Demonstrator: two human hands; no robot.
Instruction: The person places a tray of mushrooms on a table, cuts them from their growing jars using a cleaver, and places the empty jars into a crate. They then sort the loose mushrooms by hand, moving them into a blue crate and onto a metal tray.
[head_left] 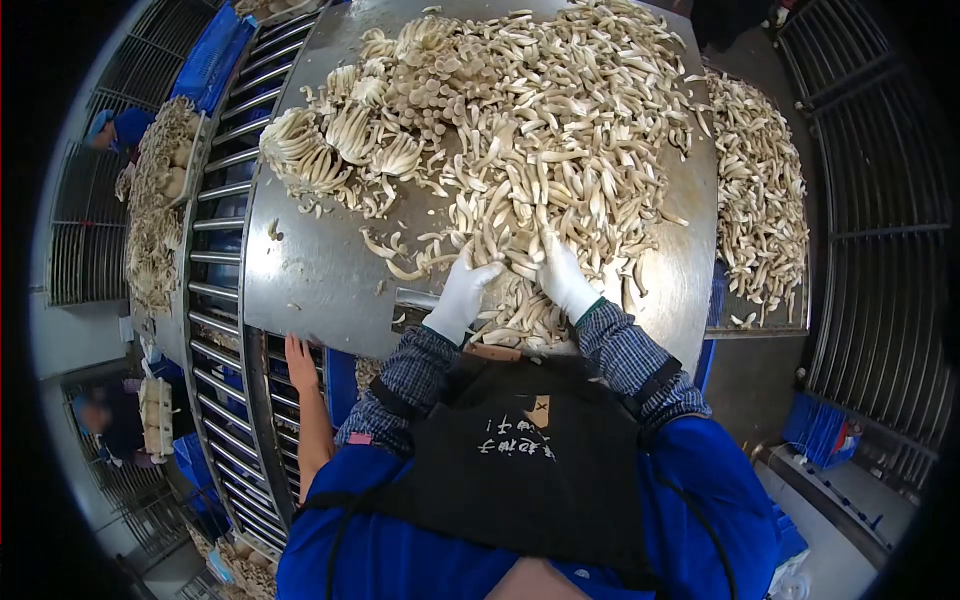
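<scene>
Both my hands, in white gloves with dark green cuffs, are at the near edge of a big heap of loose brown-and-white mushrooms (590, 150) on a metal table (300, 270). My left hand (465, 292) has its thumb turned inward, its fingers curled on mushrooms. Across from it, my right hand (566, 282) points its fingers down into the heap, closed on mushrooms. The fingertips are partly hidden among the stems. Loose mushrooms (525, 318) lie between my wrists. Uncut mushroom clusters (350, 135) sit at the far left of the heap.
At the right stands a second table piled with mushrooms (755, 180). A roller conveyor (222, 222) runs along the left. Another person's bare arm (312, 425) reaches in beside my left sleeve. Further left, people work near more mushrooms (160, 210). A blue crate (820, 430) is at lower right.
</scene>
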